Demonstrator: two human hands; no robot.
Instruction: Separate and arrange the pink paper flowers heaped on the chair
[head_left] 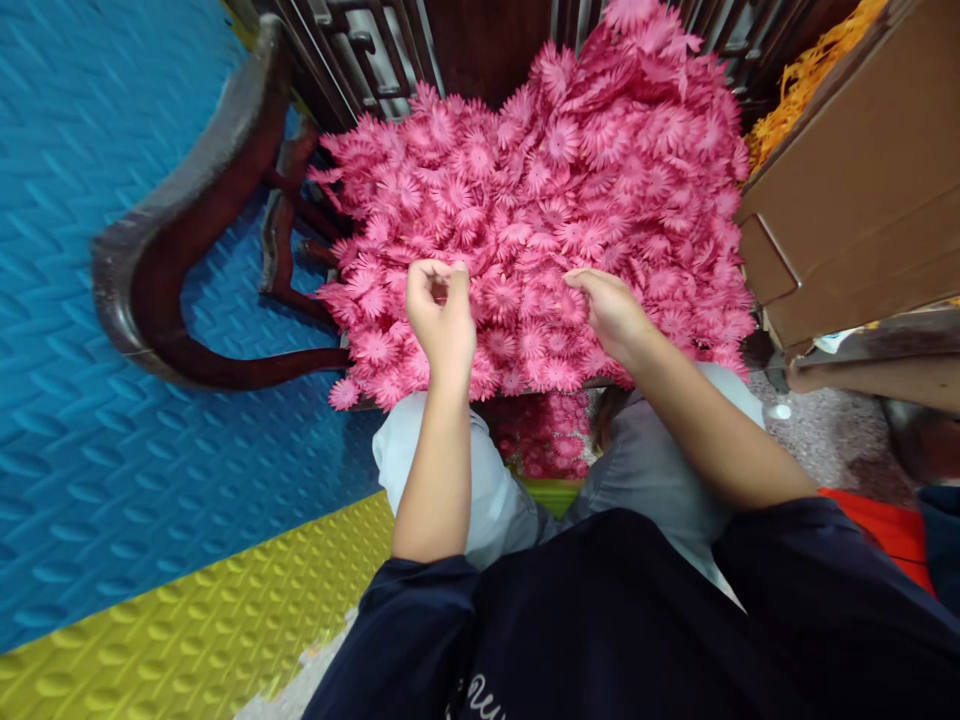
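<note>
A thick heap of pink artificial flowers [555, 215] covers the seat of a dark wooden chair in front of me. Above the heap's near left part is my left hand [441, 318], its fingers curled and the thumb pressed to the index finger. My right hand [613, 312] hovers over the near right part, thumb and index finger pinched together and pointing left. Whatever lies between the fingertips of either hand is too small to make out. A gap separates the two hands, with pink flowers below it.
The chair's curved wooden armrest [150, 270] juts out at left over a blue textured mat [67, 420]. A brown cardboard box [862, 170] stands at right, with orange strands [810, 80] behind it. More pink flowers [551, 430] lie below, between my knees. Part of another person's limb [870, 380] shows at right.
</note>
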